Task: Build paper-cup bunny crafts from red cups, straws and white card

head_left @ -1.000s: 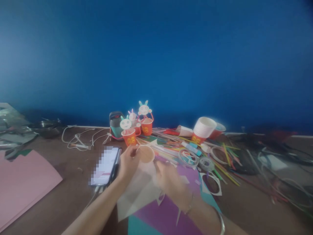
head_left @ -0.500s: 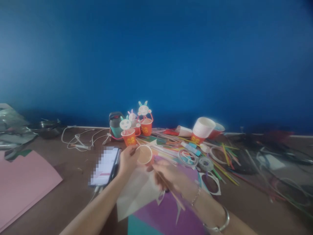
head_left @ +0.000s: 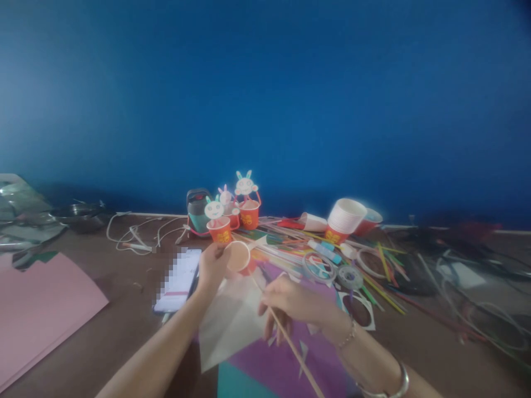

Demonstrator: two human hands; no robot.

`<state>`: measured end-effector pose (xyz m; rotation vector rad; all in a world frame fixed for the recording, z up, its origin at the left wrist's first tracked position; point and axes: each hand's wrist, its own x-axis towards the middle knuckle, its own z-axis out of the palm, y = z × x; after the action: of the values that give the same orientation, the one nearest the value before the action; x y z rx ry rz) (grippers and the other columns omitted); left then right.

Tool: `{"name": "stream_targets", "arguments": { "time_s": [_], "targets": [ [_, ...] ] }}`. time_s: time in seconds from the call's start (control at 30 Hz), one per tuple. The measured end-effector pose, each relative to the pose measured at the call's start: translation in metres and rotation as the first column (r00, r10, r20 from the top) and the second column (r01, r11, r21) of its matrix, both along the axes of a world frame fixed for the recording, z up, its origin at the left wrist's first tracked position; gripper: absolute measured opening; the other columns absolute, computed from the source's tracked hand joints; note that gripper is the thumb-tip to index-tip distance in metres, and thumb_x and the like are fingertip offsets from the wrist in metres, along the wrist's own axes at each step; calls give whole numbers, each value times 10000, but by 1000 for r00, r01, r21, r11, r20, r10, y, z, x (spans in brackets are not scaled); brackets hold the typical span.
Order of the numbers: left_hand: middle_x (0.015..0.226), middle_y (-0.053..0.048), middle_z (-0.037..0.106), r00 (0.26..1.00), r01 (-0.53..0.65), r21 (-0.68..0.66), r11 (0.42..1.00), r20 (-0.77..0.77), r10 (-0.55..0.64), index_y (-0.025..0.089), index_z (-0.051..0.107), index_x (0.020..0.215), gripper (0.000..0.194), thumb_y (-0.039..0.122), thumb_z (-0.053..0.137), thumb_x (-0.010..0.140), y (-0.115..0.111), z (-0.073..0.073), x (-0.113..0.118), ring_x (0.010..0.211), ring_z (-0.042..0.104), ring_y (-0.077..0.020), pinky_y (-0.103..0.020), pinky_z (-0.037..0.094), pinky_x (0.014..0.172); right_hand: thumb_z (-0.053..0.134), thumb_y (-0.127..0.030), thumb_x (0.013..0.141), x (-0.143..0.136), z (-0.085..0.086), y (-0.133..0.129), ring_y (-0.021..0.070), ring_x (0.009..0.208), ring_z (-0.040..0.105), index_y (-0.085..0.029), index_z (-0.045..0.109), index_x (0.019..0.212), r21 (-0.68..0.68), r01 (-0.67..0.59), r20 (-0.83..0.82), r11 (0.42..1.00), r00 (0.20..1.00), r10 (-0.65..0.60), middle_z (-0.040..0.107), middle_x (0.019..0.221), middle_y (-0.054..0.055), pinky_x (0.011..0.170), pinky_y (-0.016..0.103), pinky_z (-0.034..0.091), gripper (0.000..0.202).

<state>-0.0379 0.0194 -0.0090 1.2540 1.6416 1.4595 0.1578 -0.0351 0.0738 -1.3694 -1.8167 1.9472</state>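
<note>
My left hand (head_left: pixel 212 266) grips a red paper cup (head_left: pixel 238 257) by its left side, the pale inside tilted up towards me. Between the fingers of my right hand (head_left: pixel 286 307) runs a thin wooden stick (head_left: pixel 296 354). Its upper end reaches the right side of the cup; whether it pierces the wall I cannot tell. Beneath my hands lie a white sheet (head_left: pixel 232 320) and purple paper (head_left: pixel 265 365). Just behind the held cup stands a red cup (head_left: pixel 221 235) topped with a paper rabbit face (head_left: pixel 214 209).
Two more rabbit cups, one a red cup (head_left: pixel 249 215), stand behind. A phone (head_left: pixel 178 282) lies left of my hands, pink paper (head_left: pixel 50 315) farther left. To the right are stacked cups (head_left: pixel 346 218), coloured sticks, glue sticks (head_left: pixel 326 251) and a tape roll (head_left: pixel 349 277).
The cup in my left hand has shifted slightly left and tipped to the right. My right hand has moved a little right and lower, and more of the stick shows.
</note>
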Motion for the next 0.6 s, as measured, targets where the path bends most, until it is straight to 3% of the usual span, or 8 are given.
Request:
{"name": "stream_targets", "arguments": {
  "time_s": [0.1,0.2,0.3,0.4,0.43,0.5,0.6],
  "targets": [
    [721,-64,719,1000,-16,-8,1000,16,17,131,688,816,269,366,627,702,4,0,-6,656,658,-196,-245,452,553,388,-151,810,17,10,6,110,402,583,-162,573,682,32,-108,68,994,992,106,666,536,18,400,189,391,225],
    [726,-65,723,1000,-14,-16,1000,24,14,130,689,814,258,348,637,687,4,1,-5,675,663,-202,-242,454,552,418,-140,778,41,12,16,131,395,578,-179,557,590,182,-133,388,974,920,53,648,516,23,425,227,393,237],
    [745,-68,729,999,-12,-22,1000,35,13,132,692,816,253,339,635,684,2,2,-1,693,670,-205,-241,462,560,439,-110,775,59,6,25,209,551,650,-177,574,534,483,-238,663,842,728,-175,666,576,90,526,290,423,284],
    [746,-67,730,999,-9,-27,1000,43,10,130,696,822,254,332,631,682,1,2,1,676,672,-202,-238,463,548,469,-45,757,59,-1,30,277,748,679,-147,665,740,647,-275,708,711,565,-425,708,766,153,605,318,414,222],
    [745,-66,729,999,-9,-28,1000,43,10,130,696,824,253,330,626,686,0,2,1,671,672,-201,-236,462,543,465,-45,770,55,-4,30,283,783,678,-139,673,798,680,-269,689,683,555,-467,710,810,162,620,320,412,230],
    [741,-64,729,999,-7,-26,1000,38,8,131,695,824,247,323,619,689,0,1,1,671,671,-200,-233,459,541,454,-86,815,43,-7,28,269,803,675,-140,677,818,722,-259,637,641,611,-470,711,831,152,644,315,409,229],
    [726,-54,727,1000,6,-16,1000,24,-5,138,698,809,230,317,621,686,-1,0,1,678,667,-198,-238,463,565,495,-151,818,23,-14,21,241,808,670,-154,679,782,700,-281,592,657,743,-313,718,824,120,667,289,408,187]
  ]
}}
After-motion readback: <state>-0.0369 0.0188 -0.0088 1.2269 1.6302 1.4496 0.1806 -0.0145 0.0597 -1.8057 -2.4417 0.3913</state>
